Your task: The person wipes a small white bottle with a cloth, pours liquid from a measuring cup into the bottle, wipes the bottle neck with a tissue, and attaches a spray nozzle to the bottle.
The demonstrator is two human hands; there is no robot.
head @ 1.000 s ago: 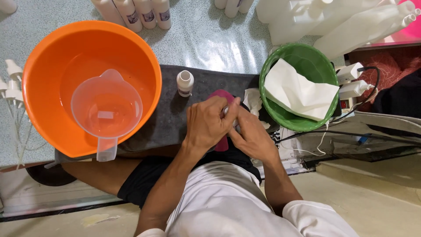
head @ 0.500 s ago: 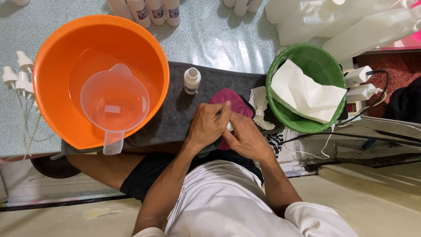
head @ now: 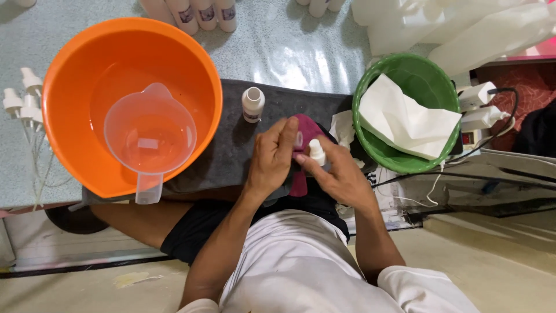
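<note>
Your right hand point(head: 341, 177) is closed around a small white plastic bottle point(head: 317, 152) held over the magenta cloth point(head: 305, 134), while your left hand point(head: 272, 156) pinches at its top with curled fingers; whether the cap is on yet is hidden. A second small white bottle point(head: 253, 104) stands open on the dark grey mat point(head: 231, 156) beside the orange plastic basin point(head: 130, 104), so it looks like at least that one remains.

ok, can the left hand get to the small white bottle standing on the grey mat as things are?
Probably yes. The small white bottle stands upright and alone on the grey mat, just beyond the left hand, with bare mat between. But that hand is busy on the magenta cloth.
</note>
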